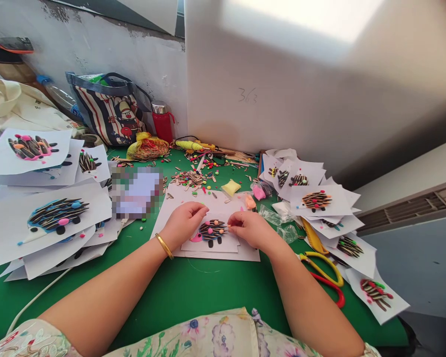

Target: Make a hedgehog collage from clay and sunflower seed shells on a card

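A hedgehog picture (pixel 212 232) made of striped sunflower seeds lies on white paper in front of me, with a pink face, dark feet and several pink and orange balls. At its left, my left hand (pixel 184 223) is closed, thumb against fingers, over the paper's edge; whatever it pinches is hidden. My right hand (pixel 250 228) is closed in a pinch at the picture's right side, and what lies between its fingertips is too small to name. Larger white sheets (pixel 245 254) lie underneath. Beyond the hands are a yellow packet (pixel 231 187) and an orange lump (pixel 250 201).
Stacks of hedgehog pictures stand left (pixel 7 223) and right (pixel 342 198). Scissors (pixel 325 270) lie by my right forearm. Loose seeds (pixel 189 178), a glue gun (pixel 189 145), a red bottle (pixel 162 124) and a striped bag (pixel 104 111) are at the back.
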The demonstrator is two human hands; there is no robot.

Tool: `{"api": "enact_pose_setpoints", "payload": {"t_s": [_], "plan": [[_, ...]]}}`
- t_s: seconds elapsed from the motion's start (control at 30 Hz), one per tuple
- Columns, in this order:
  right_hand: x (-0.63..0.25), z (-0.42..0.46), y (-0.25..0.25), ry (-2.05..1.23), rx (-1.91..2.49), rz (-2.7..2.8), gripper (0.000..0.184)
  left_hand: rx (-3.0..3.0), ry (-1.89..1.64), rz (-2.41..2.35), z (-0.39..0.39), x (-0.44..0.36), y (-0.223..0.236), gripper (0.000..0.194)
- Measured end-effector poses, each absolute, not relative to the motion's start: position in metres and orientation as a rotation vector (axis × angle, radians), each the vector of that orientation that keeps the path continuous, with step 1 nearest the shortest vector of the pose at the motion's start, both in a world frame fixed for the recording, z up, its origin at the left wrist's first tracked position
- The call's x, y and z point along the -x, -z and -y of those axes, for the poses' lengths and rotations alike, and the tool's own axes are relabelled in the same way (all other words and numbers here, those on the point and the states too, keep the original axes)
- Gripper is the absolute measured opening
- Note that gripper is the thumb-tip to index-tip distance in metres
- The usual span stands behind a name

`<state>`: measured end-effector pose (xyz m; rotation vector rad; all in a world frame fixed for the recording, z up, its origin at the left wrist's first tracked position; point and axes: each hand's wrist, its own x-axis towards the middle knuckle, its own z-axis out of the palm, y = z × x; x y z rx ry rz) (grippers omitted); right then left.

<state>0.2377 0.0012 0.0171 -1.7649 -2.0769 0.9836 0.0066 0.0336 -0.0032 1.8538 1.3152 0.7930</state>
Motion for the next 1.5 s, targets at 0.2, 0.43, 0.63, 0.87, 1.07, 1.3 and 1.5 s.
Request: {"api": "enact_pose_setpoints", "payload": {"t_s": [0.2, 0.43, 0.63, 0.87, 1.07, 1.3, 1.5], "plan": [[-0.2372, 0.0008, -0.0201, -0.978, 1.725, 2.064, 0.013, -1.918, -0.735, -1.326, -0.0319, -0.0069, 0.0028, 0.034], [-0.2362, 0.0011, -0.0183, -0.972, 1.745, 2.07, 0.014, -1.97, -0.704, -1.334, -0.032, -0.0071, 0.003, 0.034], [-0.2335, 0.0013, -0.0172, -0.958, 1.762, 2.082, 0.014, -2.002, -0.683, -1.324, -0.0319, -0.0069, 0.0042, 0.033], [-0.2321, 0.0002, -0.0142, -0.94, 1.747, 2.08, 0.012, -2.012, -0.653, -1.324, -0.0323, -0.0072, 0.0048, 0.034], [-0.2292, 0.0001, -0.0125, -0.913, 1.767, 2.083, 0.013, -2.031, -0.645, -1.33, -0.0329, -0.0074, 0.0058, 0.034], [-0.232, -0.0008, -0.0145, -0.973, 1.72, 2.088, 0.016, -2.011, -0.659, -1.324, -0.0321, -0.0075, 0.005, 0.034], [-0.238, -0.0046, -0.0189, -0.848, 1.73, 2.089, 0.021, -1.944, -0.783, -1.363, -0.0406, 0.0016, 0.0066, 0.03]]}}
